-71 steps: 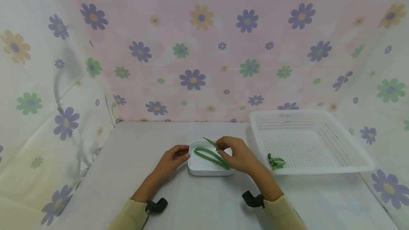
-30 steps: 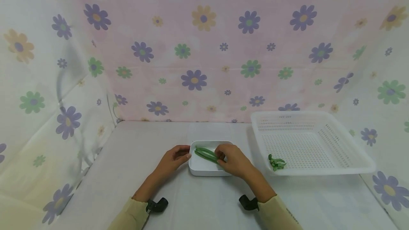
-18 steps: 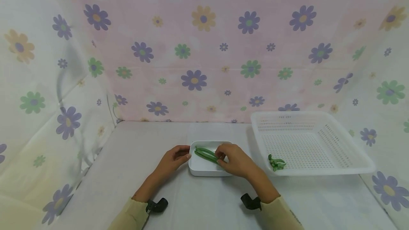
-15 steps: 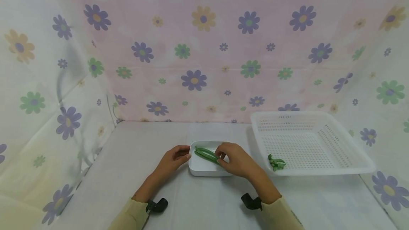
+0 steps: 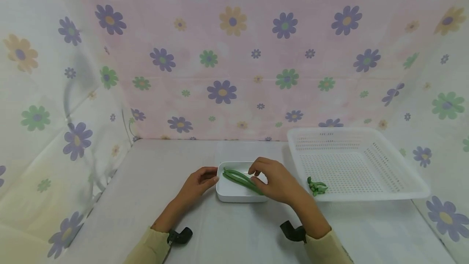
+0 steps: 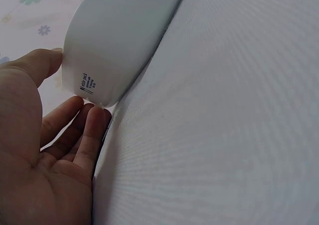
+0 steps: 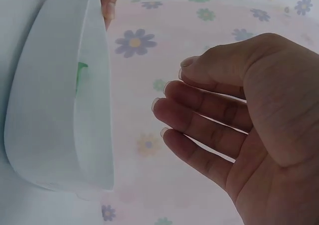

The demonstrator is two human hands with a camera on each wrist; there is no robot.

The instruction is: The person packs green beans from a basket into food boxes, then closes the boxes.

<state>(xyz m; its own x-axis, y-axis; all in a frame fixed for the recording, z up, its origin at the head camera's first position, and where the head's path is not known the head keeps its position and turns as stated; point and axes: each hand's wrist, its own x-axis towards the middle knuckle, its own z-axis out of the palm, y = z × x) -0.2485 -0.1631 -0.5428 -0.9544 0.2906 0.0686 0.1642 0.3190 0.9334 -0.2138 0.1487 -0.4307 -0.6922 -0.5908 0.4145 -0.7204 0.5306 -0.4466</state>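
Several long green beans (image 5: 239, 178) lie side by side, slanting across a white rectangular container (image 5: 234, 198) in the head view. At its left end my left hand (image 5: 198, 183) rests the thumb and fingertips against the outer wall. The left wrist view shows the thumb near the rim of the container (image 6: 119, 30) and the fingers lower down. Above the right side of the container is my right hand (image 5: 276, 180), with loosely bent fingers and nothing held. In the right wrist view the right hand's fingers (image 7: 199, 120) stand apart from the container (image 7: 45, 100).
A white perforated basket (image 5: 366, 195) stands to the right, with a cluster of small green pieces (image 5: 317, 186) in its near left corner. A flowered cloth (image 5: 234, 60) hangs behind the white-covered table (image 5: 161, 154).
The right hand first held one bean above the others, then lowered it into the container beside them. Now it has let go and lifted slightly. The left hand stays in place.
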